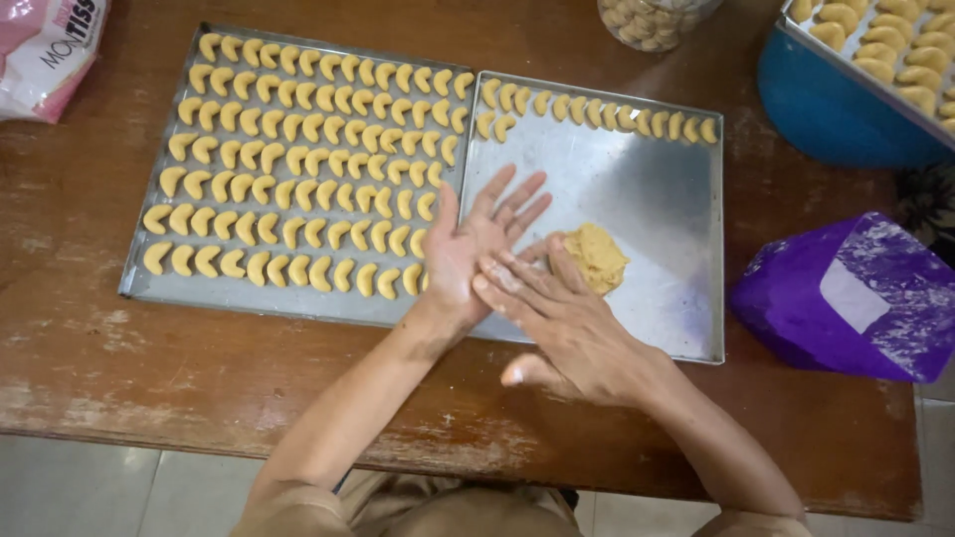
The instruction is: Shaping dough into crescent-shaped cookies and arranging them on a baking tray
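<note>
The left hand lies palm-up, its grip open, with the flat right hand pressed across it, fingers straight, holding nothing visible. Just beyond the right fingertips sits a yellow dough lump on the shiny metal baking tray.

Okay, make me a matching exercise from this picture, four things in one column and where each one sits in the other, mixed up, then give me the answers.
Things:
1. dough lump
2. purple bag
3. full tray of crescents
4. pink-and-white packet

Places:
A. top left corner of the table
B. on the nearly bare tray, beside the right hand
C. left of the nearly bare tray, side by side with it
D. right end of the table, past both trays

Pairs: 1-B, 2-D, 3-C, 4-A
</note>
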